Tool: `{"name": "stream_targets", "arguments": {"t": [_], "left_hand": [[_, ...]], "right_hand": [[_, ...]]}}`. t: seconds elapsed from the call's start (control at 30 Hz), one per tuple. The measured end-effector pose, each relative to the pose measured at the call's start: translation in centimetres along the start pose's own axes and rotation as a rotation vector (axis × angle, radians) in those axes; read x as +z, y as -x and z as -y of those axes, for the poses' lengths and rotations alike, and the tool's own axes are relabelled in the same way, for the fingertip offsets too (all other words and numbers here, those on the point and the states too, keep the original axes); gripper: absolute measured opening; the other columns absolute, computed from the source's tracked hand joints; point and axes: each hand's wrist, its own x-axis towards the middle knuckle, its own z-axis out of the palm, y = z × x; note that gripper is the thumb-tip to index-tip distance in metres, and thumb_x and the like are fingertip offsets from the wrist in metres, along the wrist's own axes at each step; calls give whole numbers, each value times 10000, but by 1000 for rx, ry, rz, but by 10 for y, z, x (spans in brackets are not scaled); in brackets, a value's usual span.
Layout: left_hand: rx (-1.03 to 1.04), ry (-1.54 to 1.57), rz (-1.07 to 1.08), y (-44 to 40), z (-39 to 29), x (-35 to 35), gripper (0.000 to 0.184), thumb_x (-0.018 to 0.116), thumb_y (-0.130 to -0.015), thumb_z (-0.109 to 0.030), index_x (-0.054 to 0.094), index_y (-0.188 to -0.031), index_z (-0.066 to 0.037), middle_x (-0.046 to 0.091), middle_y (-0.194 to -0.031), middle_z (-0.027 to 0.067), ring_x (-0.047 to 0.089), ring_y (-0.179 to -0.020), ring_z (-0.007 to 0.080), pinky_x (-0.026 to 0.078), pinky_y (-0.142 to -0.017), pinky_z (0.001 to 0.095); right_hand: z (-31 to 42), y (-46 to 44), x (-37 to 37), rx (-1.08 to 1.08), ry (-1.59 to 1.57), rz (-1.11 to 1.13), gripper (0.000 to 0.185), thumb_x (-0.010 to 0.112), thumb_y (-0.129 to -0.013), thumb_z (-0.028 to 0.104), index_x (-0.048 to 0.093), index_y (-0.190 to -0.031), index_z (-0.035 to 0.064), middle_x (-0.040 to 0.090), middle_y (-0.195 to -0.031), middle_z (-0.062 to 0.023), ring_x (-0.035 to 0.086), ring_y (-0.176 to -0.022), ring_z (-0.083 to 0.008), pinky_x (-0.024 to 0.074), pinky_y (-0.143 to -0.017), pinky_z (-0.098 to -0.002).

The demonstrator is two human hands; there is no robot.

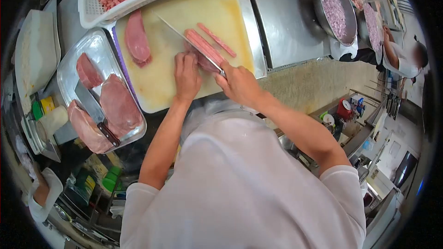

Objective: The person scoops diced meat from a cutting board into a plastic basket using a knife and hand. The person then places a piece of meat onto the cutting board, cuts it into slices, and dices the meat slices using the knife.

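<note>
My right hand (241,84) is closed round the handle of a long knife (177,33), whose blade slants up and left across the cutting board (161,87). Raw pink meat lies in cut strips (203,45) along the blade's far side. On the near side, the fingers of my left hand (187,74) are curled and pressed against the meat piece (207,63), partly hiding it. A thin meat strip (217,40) rests apart to the right. Further left on the board is a whole slab of meat (137,39).
A white basket (157,0) of diced meat stands behind the board. At left, a metal tray (69,71) holds meat slabs and another knife (94,106). Bowls of chopped pinkish food (333,11) stand at upper right. A co-worker (406,60) is at far right.
</note>
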Motion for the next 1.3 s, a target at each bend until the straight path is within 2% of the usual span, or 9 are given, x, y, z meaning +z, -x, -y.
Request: {"name": "stream_targets", "arguments": {"t": [0.1,0.23,0.43,0.73,0.83,0.93,1.03,1.13,1.3], "left_hand": [[-36,-49,63,7,9,2,167,567,-908,29,569,-1075,26,551,-1001,216,545,-952,425,462,-807,513],[-25,-46,41,0,2,2,95,526,-904,63,554,-990,36,537,-924,217,540,-874,433,456,-762,506],[-37,3,30,-5,3,4,97,548,-892,51,541,-984,21,539,-929,209,535,-879,431,451,-753,515],[-97,15,29,0,7,3,67,570,-949,-2,561,-1013,12,573,-983,214,547,-911,423,459,-793,517],[-123,56,3,0,2,6,32,566,-955,14,558,-985,7,564,-959,212,546,-919,424,456,-806,512],[-130,-2,50,-2,1,6,140,596,-952,-9,559,-1086,16,582,-1054,216,563,-977,404,462,-844,495],[-407,54,-63,-9,-24,12,426,634,-948,-45,489,-1337,47,563,-1256,243,546,-1151,395,447,-985,476],[-608,156,-119,-10,-21,36,753,689,-938,-125,281,-1539,79,441,-1486,297,420,-1374,416,326,-1167,483],[-655,-123,-14,-24,-48,67,1010,770,-878,-250,147,-1605,74,240,-1630,328,228,-1488,473,166,-1253,532]], "right_hand": [[34,24,-42,116,-72,98,288,602,-1034,212,513,-1037,-61,591,-632,-274,602,-633,-510,474,-609,-555],[37,41,-40,226,-25,167,272,611,-1031,195,515,-1020,-59,590,-633,-276,598,-634,-514,467,-614,-562],[12,-18,11,-8,-89,-40,284,615,-1019,215,516,-1027,-50,651,-749,-299,638,-734,-528,502,-661,-589],[24,20,-20,250,-86,202,313,597,-1016,228,512,-1079,-66,659,-758,-302,656,-757,-523,506,-675,-597],[3,6,8,111,-110,14,309,608,-1007,236,553,-1030,-67,665,-740,-283,670,-757,-501,510,-687,-585],[-5,3,-2,138,-244,-28,292,639,-992,243,594,-943,-42,670,-730,-257,675,-722,-470,511,-657,-545],[-2,29,-41,270,-262,2,296,665,-983,255,618,-887,-21,671,-718,-237,672,-682,-439,503,-622,-505],[-33,53,-43,220,-153,-195,310,668,-985,280,625,-913,-17,660,-687,-221,671,-660,-414,498,-601,-483],[-62,59,-33,331,-231,-219,372,664,-1003,340,652,-1012,-32,686,-721,-197,685,-643,-365,518,-622,-467]]}}
